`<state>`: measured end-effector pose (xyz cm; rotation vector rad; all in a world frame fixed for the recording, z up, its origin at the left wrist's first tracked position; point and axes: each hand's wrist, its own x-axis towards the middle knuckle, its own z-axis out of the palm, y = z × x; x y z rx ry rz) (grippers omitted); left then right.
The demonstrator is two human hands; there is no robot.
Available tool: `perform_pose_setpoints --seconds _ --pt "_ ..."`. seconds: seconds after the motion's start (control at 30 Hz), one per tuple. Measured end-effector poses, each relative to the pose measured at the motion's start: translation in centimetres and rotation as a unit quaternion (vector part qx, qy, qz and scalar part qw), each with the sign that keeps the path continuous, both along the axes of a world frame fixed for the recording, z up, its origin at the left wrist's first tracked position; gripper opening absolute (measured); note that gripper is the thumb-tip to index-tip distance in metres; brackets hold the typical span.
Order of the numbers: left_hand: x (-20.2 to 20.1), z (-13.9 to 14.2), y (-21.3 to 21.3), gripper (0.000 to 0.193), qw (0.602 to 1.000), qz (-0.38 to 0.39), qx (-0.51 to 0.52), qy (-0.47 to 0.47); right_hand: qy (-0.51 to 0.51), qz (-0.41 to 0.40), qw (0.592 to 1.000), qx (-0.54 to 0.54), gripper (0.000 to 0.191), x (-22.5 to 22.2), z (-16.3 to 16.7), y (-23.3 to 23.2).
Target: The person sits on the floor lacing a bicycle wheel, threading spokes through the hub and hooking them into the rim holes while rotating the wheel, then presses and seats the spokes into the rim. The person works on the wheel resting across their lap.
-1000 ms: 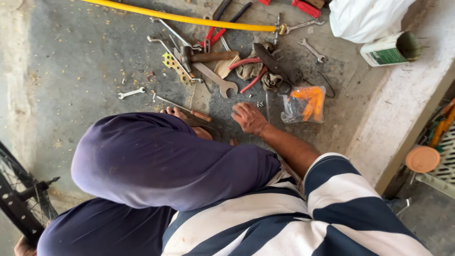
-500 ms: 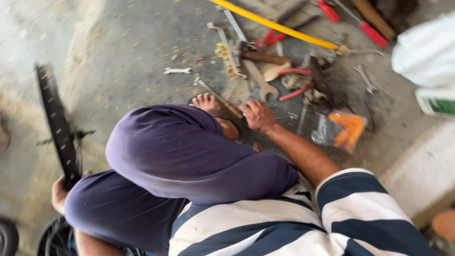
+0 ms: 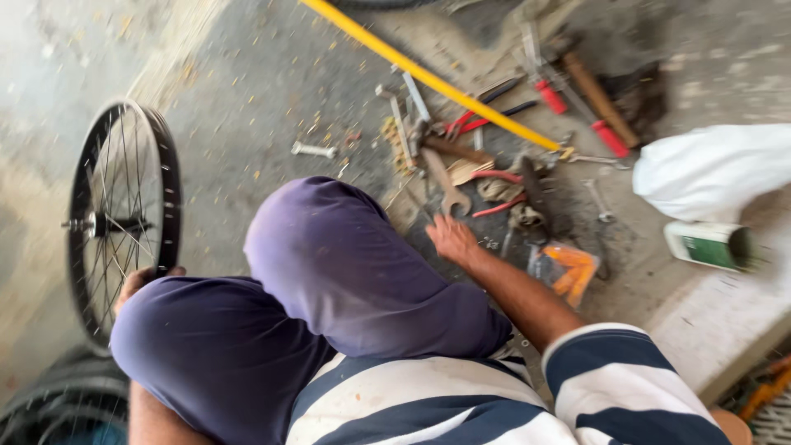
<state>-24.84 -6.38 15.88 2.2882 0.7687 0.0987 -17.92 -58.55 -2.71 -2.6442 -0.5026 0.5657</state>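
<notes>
Soft daylight, motion-blurred frame
Even, shadowless light on the grey concrete floor (image 3: 247, 99); the white plastic bag (image 3: 717, 169) glares, edges smear, tools lack sharpness.

Right hand (image 3: 451, 240) mid-frame, resting among scattered tools near a wrench (image 3: 447, 185); left hand (image 3: 142, 280) touching bicycle wheel (image 3: 124, 216) at left.

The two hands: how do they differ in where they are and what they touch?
The left hand rests on the rim of the upright bicycle wheel, partly hidden by the knee. The right hand reaches down among the tools by the large wrench, holding nothing I can make out. Both are bare.
</notes>
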Motion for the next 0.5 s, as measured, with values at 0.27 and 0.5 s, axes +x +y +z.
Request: perform_pose_setpoints --seconds 0.27,0.5 --pt "4.5 -1.7 1.3 0.029 0.994 -0.1 -0.042 0.016 0.122 -0.178 0.976 0.04 0.054 -10.0 5.3 -6.2" --pt "7.6 0.0 4.5 0.027 0.992 -0.113 -0.049 0.008 0.059 -0.224 0.968 -0.093 0.039 -11.7 6.8 -7.2"
